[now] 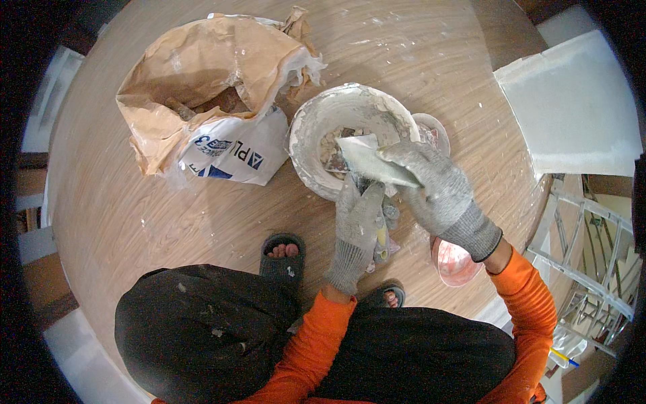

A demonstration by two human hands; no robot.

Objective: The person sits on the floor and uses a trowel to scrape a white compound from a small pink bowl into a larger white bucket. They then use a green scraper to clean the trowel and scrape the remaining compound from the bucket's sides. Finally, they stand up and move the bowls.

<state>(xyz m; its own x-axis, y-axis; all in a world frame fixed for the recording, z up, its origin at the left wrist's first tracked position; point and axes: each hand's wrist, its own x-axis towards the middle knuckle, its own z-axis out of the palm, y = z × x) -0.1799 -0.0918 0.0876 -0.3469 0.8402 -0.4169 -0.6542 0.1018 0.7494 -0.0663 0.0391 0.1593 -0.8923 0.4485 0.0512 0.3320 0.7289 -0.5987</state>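
My right hand [434,182], in a grey knitted work glove, grips one end of a flat, whitish piece [371,159] that looks like a plaster-coated blade. It is held over a plaster-crusted bucket [306,134] with lumps and debris at its bottom. My left hand [356,212], gloved likewise, is at the bucket's near rim, its fingertips just under the flat piece. A dark part shows between its fingers, mostly hidden, so what it holds is unclear. Just right of my left wrist is a yellowish and grey object [382,242], partly covered.
An opened paper sack [217,50] with printing stands left of the bucket. Beyond the bucket's right side sits a small round container [438,129]. A reddish bowl [456,265] lies below my right wrist. A metal ladder [585,252] and a white panel [570,111] are at right.
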